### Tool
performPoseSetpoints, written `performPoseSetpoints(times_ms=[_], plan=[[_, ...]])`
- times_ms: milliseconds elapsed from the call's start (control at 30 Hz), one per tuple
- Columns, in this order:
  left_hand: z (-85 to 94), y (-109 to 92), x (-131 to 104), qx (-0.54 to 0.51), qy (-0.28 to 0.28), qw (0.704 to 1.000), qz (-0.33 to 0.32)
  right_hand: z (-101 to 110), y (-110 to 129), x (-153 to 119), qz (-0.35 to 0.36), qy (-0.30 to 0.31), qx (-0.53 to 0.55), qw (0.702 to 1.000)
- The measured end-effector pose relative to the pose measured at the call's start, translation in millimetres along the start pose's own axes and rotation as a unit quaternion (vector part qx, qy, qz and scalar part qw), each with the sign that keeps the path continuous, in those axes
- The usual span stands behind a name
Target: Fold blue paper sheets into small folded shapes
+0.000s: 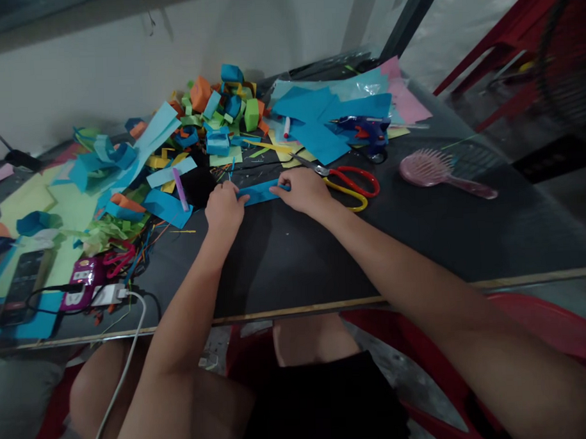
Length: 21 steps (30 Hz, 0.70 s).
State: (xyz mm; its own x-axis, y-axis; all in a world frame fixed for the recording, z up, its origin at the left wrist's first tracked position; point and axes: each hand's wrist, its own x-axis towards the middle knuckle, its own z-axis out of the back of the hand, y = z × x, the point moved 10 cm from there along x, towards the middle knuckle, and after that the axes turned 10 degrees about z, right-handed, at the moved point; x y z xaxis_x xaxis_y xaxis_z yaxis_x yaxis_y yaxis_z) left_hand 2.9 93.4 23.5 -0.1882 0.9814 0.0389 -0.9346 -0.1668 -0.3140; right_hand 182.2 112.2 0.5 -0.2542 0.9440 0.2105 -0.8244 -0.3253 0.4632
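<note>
A strip of blue paper (259, 192) lies on the dark tabletop, stretched between my two hands. My left hand (224, 208) is closed on its left end, thumb on top. At the right end, my right hand (302, 188) pinches the paper, whose edge looks curled or folded under the fingers. Just right of that hand rest scissors (354, 183) with one red and one yellow handle, blades pointing up and left. Left of my left hand are a small purple strip (180, 189) and a black object (199, 185) whose kind I cannot make out.
Folded paper pieces (216, 107) heap up at the back. Blue sheets (313, 116), a blue glue gun (371, 132) and a pink hairbrush (440, 171) lie to the right. A phone (26, 286), a purple power strip (86, 278) and a white cable (141, 314) occupy the left.
</note>
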Motion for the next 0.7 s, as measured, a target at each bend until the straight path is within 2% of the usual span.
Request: performPoseSetpoints(times_ms=[67, 100, 167, 233, 367, 567, 700], plan=[[9.8, -16, -14, 0.073, -0.065, 0.995, -0.026, 3, 0, -2, -0.016, -0.012, -0.02, 1.0], [7.3, -27, -21, 0.102, -0.067, 0.991, -0.056, 4, 1, -3, -0.021, -0.019, -0.031, 0.999], [-9.8, -43, -33, 0.147, -0.017, 0.983, -0.104, 6, 4, -4, -0.018, -0.027, -0.046, 0.998], [-24.2, -46, -39, 0.17, 0.027, 0.98, -0.095, 4, 7, -4, -0.006, -0.021, -0.049, 0.999], [-36.2, -46, -52, 0.165, 0.058, 0.982, -0.077, 2, 10, -3, 0.009, -0.013, -0.041, 0.999], [-37.3, -44, -60, 0.18, 0.079, 0.978, -0.07, 7, 21, -6, 0.031, -0.033, -0.063, 0.997], [-30.0, -48, -53, 0.175, 0.058, 0.978, -0.093, 5, 24, -6, 0.054, -0.039, -0.05, 0.997]])
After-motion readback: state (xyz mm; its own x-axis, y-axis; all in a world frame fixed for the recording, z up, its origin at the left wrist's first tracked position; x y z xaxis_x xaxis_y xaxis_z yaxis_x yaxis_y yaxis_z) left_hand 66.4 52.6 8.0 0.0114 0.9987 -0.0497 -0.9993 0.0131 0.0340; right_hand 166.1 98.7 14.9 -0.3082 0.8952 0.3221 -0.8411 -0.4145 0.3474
